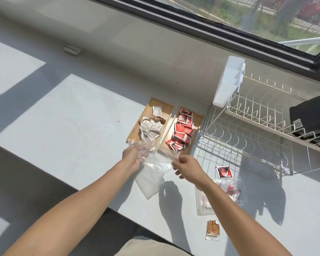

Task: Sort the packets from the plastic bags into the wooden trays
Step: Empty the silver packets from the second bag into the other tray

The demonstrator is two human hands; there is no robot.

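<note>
Sunlit pale grey countertop (67, 111); dark-framed window (229, 32) above; white wire dish rack (257, 122) at right.

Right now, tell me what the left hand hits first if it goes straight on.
The left hand grips a clear bag and points up-right toward the left tray. It would likely meet that tray's near end and white packets first; height is unclear.

Near end of left wooden tray (135, 134) covered by the clear plastic bag (155, 159). Left hand (132, 157) fingers partly behind the bag film; grip unclear. Print on white packets (150, 129) and red packets (181, 130) too small to read. Second bag (203, 200) partly under right forearm. Dark object (312, 115) on dish rack (257, 117) cut by right edge. Both arms cut by bottom edge.
</note>
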